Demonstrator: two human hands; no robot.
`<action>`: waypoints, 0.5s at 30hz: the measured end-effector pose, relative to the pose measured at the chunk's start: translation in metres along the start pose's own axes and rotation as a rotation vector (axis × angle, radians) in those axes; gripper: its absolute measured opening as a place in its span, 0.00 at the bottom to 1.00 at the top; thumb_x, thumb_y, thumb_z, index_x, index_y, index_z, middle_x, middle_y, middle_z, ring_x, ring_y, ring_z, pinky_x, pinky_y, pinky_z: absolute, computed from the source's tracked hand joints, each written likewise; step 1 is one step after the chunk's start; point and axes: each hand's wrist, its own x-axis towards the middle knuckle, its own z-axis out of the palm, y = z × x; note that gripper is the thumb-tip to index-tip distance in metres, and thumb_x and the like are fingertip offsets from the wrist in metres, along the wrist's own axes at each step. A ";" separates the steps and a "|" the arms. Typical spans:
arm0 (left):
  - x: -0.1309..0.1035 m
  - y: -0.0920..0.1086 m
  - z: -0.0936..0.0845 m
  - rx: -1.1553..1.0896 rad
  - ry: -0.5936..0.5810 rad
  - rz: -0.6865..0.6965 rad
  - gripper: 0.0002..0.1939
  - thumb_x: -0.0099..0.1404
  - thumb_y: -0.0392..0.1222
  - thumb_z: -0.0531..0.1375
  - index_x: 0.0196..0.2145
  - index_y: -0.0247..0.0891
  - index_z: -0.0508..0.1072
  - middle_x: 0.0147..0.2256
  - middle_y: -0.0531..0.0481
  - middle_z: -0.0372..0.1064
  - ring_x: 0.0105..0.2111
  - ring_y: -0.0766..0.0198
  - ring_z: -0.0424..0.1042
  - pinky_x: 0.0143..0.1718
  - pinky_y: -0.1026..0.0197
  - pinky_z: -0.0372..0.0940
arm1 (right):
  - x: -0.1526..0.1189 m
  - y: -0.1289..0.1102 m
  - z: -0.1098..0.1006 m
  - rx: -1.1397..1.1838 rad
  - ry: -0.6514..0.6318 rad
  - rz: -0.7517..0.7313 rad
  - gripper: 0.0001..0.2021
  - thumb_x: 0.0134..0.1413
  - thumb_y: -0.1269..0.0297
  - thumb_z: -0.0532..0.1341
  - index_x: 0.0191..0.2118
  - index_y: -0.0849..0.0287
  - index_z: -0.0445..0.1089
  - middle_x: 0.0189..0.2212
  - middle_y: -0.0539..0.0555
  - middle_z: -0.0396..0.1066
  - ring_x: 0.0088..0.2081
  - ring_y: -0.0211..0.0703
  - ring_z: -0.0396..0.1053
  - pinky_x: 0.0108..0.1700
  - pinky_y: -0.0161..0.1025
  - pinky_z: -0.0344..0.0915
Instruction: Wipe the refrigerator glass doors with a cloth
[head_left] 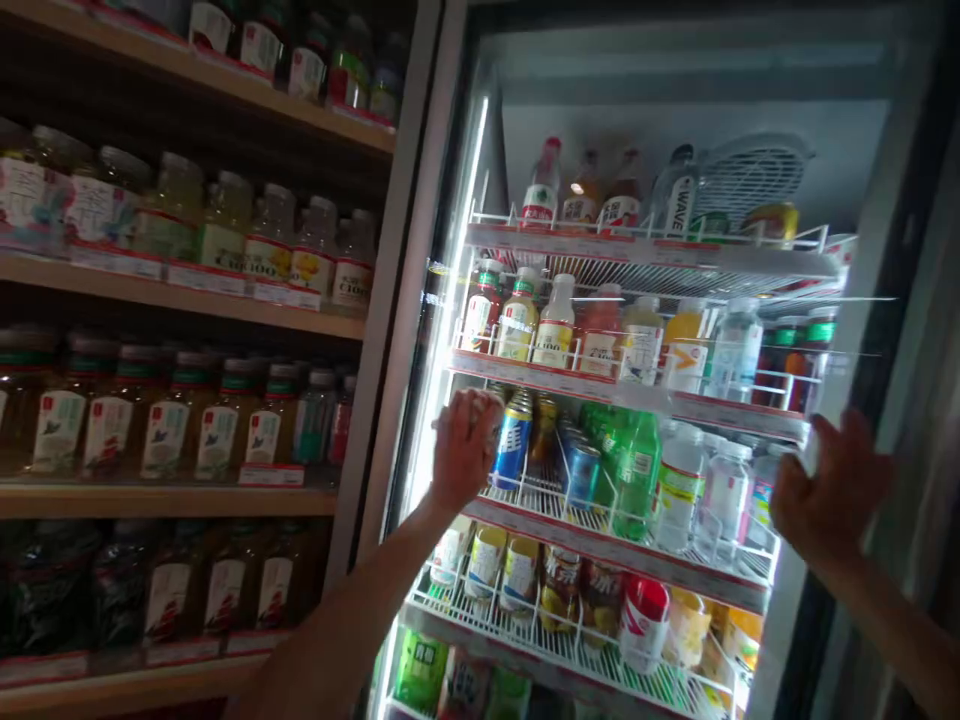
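My left hand reaches into the lit cooler at the left end of its third shelf, fingers curled round a can at the shelf's edge that they mostly hide. Just right of it stands a blue can. Over at the cooler's right side, my right hand is raised with its fingers apart, blurred, near the door frame, with nothing seen in it. Between the hands, the same shelf carries a green bottle and clear bottles.
Wire shelves with bottles lie above, and a lower shelf holds cups and cans. Wooden shelves full of bottles fill the left. A bright light strip runs down the cooler's left edge.
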 end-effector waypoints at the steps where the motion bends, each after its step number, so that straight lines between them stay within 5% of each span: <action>1: -0.006 0.015 0.002 -0.025 -0.025 0.084 0.26 0.63 0.38 0.53 0.59 0.41 0.58 0.63 0.41 0.49 0.64 0.50 0.43 0.60 0.48 0.50 | 0.002 -0.011 0.002 0.004 -0.003 -0.002 0.28 0.54 0.62 0.52 0.62 0.54 0.54 0.60 0.61 0.56 0.60 0.59 0.56 0.56 0.62 0.57; 5: -0.019 0.050 0.009 -0.128 -0.116 0.470 0.23 0.64 0.43 0.52 0.57 0.49 0.61 0.59 0.51 0.57 0.63 0.56 0.49 0.61 0.51 0.48 | 0.002 -0.031 0.005 0.009 -0.006 -0.027 0.25 0.56 0.62 0.51 0.60 0.53 0.57 0.60 0.60 0.57 0.61 0.57 0.56 0.57 0.60 0.56; 7: -0.007 0.035 0.010 -0.113 -0.087 0.345 0.23 0.64 0.41 0.51 0.57 0.48 0.61 0.59 0.50 0.58 0.63 0.56 0.49 0.60 0.51 0.50 | -0.002 -0.026 0.006 0.006 -0.010 -0.025 0.25 0.56 0.61 0.50 0.60 0.55 0.58 0.60 0.61 0.57 0.61 0.56 0.56 0.57 0.59 0.55; 11: 0.030 -0.012 0.012 -0.019 0.108 -0.172 0.27 0.64 0.37 0.50 0.61 0.41 0.55 0.62 0.42 0.50 0.64 0.53 0.44 0.59 0.48 0.52 | 0.003 -0.027 0.008 0.001 0.017 -0.034 0.23 0.55 0.60 0.52 0.57 0.57 0.61 0.59 0.62 0.59 0.60 0.57 0.57 0.56 0.58 0.57; 13: 0.034 -0.011 0.012 -0.027 0.110 -0.181 0.27 0.64 0.37 0.51 0.61 0.39 0.55 0.63 0.40 0.46 0.64 0.51 0.43 0.60 0.46 0.50 | 0.018 -0.043 -0.003 0.070 0.043 -0.017 0.22 0.56 0.60 0.51 0.56 0.55 0.62 0.57 0.62 0.61 0.59 0.57 0.59 0.55 0.58 0.59; 15: 0.022 0.009 0.010 -0.063 0.022 0.004 0.26 0.63 0.36 0.51 0.60 0.40 0.58 0.63 0.41 0.46 0.64 0.50 0.43 0.60 0.46 0.49 | 0.033 -0.065 -0.028 0.207 -0.038 0.028 0.20 0.58 0.60 0.49 0.55 0.52 0.63 0.55 0.58 0.65 0.56 0.53 0.63 0.54 0.55 0.61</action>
